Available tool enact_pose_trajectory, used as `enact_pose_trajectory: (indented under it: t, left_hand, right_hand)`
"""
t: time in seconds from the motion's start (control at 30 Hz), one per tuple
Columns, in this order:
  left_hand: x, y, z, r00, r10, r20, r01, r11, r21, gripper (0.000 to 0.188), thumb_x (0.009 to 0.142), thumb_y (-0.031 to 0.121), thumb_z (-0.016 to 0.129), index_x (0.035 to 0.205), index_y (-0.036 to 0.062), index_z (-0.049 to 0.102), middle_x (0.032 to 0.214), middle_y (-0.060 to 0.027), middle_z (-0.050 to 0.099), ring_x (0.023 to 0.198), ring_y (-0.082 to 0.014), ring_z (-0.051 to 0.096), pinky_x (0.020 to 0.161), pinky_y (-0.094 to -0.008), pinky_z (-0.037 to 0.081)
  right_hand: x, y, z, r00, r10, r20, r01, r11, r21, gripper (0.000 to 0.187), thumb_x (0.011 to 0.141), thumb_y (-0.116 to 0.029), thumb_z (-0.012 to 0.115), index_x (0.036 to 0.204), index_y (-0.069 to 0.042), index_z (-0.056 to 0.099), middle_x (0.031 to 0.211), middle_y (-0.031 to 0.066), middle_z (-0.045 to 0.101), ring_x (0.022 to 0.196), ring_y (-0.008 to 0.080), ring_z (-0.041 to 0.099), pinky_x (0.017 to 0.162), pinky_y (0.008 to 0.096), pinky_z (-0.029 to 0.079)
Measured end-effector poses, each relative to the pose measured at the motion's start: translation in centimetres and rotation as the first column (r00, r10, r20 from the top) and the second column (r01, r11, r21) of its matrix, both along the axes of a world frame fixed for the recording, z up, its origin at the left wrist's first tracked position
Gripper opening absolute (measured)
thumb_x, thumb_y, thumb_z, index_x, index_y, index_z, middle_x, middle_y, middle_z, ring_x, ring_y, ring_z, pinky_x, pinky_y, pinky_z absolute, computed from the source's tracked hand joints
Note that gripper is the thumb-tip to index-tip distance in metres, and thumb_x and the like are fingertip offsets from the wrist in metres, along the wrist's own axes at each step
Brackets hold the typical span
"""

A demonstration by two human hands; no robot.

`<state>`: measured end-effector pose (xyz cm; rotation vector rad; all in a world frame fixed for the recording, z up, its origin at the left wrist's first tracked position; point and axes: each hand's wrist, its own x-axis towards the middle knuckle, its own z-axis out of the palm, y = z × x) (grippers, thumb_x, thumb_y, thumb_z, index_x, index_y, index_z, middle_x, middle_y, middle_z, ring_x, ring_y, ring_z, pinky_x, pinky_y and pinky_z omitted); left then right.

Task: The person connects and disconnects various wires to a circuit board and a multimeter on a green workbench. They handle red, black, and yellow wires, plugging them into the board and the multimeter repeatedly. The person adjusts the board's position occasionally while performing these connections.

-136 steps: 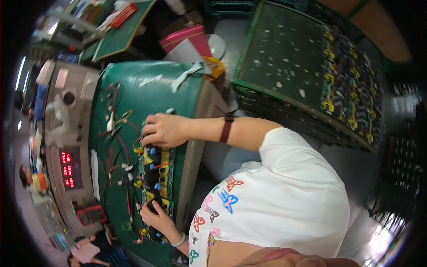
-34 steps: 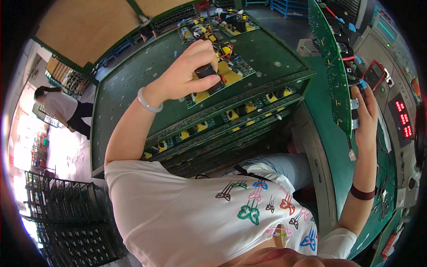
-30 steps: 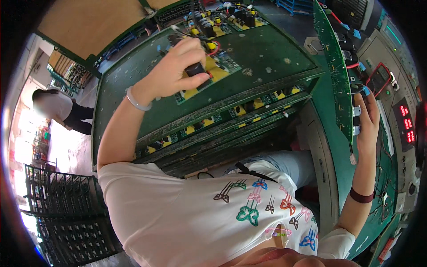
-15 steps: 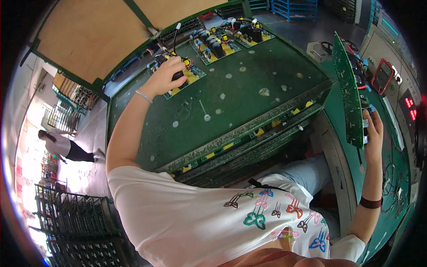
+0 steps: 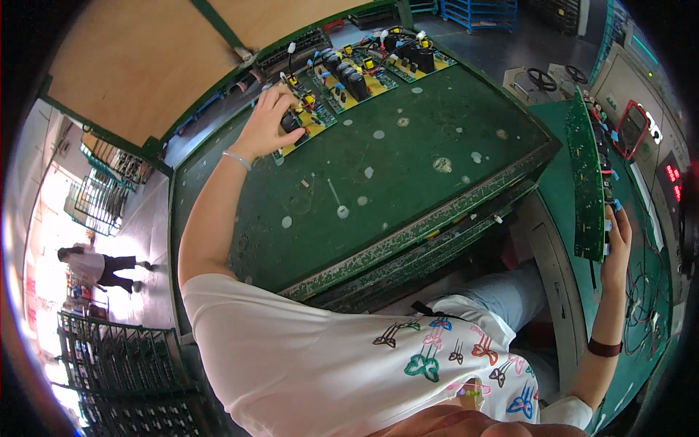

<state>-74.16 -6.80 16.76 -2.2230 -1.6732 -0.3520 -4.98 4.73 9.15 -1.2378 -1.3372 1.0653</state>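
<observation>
At the far left of a green tabletop [image 5: 408, 160], my left hand [image 5: 263, 132] curls over a circuit board [image 5: 319, 116] lying flat. Its thumb and fingers are closed around a black cylindrical part, and the palm hides some of the board. On the right, my right hand [image 5: 617, 244] grips a second circuit board [image 5: 587, 182] near its lower end. That board stands on edge, with its green solder side towards the tabletop and its components facing right. Beside the left-hand board lie two more populated boards, a middle one [image 5: 357, 87] and a far one [image 5: 421, 62].
A green bench [image 5: 633, 320] at right carries tangled wires [image 5: 641, 291], a red-framed meter [image 5: 630, 130] and an instrument with red digits [image 5: 671, 175]. Dark racks [image 5: 124, 357] stand lower left. A person [image 5: 102, 268] is on the floor at left; a blue cart [image 5: 479, 13] stands behind.
My right hand has brought its board slightly lower and turned it more edge-on. My left hand stays on its board. The person at left has shifted stance, and the view has moved a little.
</observation>
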Motion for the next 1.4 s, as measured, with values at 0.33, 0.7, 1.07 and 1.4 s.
enact_pose_trajectory:
  t: [0.33,0.7,1.07,1.4]
  left_hand:
    - [0.8,-1.3,-0.2,0.907,0.331,0.259,-0.292,0.94,-0.179,0.078,0.068,0.051,0.087,0.128,0.0086,0.059,0.128,-0.0158,0.056,0.127,-0.0326,0.05,0.109,-0.0434,0.04]
    - [0.0,0.7,-0.1,0.871,0.353,0.341,-0.288,0.93,-0.229,0.065,0.065,0.039,0.09,0.117,0.0092,0.063,0.124,-0.0136,0.058,0.122,-0.0312,0.052,0.107,-0.0406,0.04]
    - [-0.8,0.7,1.1,0.932,0.359,0.038,-0.346,0.918,-0.195,0.078,0.056,0.023,0.093,0.125,0.008,0.059,0.13,-0.0175,0.057,0.122,-0.0376,0.054,0.105,-0.0417,0.044]
    - [27.6,7.3,9.8,0.973,-0.165,0.16,0.162,0.986,0.026,0.031,0.083,0.009,0.071,0.112,0.0013,0.062,0.108,-0.0119,0.063,0.081,-0.0248,0.064,0.079,-0.0357,0.052]
  right_hand:
    - [-0.5,-2.9,-0.4,0.986,-0.023,-0.163,0.024,1.0,0.004,0.059,0.096,-0.03,0.068,0.142,0.003,0.049,0.127,0.0111,0.062,0.11,0.0153,0.063,0.09,0.0287,0.051]
    - [0.8,-5.9,0.5,0.98,-0.011,-0.197,0.025,0.997,0.069,0.046,0.099,-0.018,0.064,0.139,0.001,0.052,0.121,0.0081,0.065,0.105,0.0128,0.063,0.087,0.0269,0.051]
    - [0.2,-8.2,2.4,0.994,0.067,-0.09,-0.044,0.97,0.237,0.032,0.096,-0.013,0.063,0.123,0.003,0.057,0.103,0.0048,0.065,0.094,0.0097,0.059,0.083,0.0271,0.048]
    - [5.3,-10.9,-0.4,0.931,-0.16,0.329,0.071,0.961,0.266,0.037,0.091,-0.019,0.068,0.118,0.003,0.057,0.085,0.0208,0.068,0.072,0.0283,0.068,0.068,0.0362,0.052]
